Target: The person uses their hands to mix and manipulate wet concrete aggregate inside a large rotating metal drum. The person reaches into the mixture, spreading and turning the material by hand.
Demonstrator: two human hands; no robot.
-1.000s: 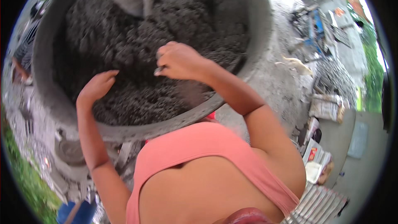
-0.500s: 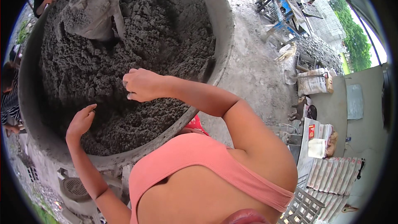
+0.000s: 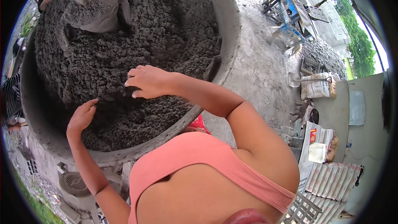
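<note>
Dark grey, crumbly damp cement mix fills a large round mixer pan in front of me. A cement-crusted hub rises out of the heap toward the far left. Over the near part of the mix is my left hand, its fingers stretched out and nothing visible in them. My right hand hovers above the middle with bent fingers, the thumb apart from them and nothing seen between. Grey specks cling to its fingertips. Whether either hand touches the mix is hard to tell.
The pan's thick rim curves close to my body. Outside it at lower left sits a motor with a round vented cover. Another person's striped sleeve shows at the left edge. Sacks, stacked bags and a blue-framed machine stand rightward.
My right hand has loosened, its thumb and fingers now further apart. The left hand stays nearly in place. The person at the left edge has moved partly out of view, and the whole view has shifted slightly.
</note>
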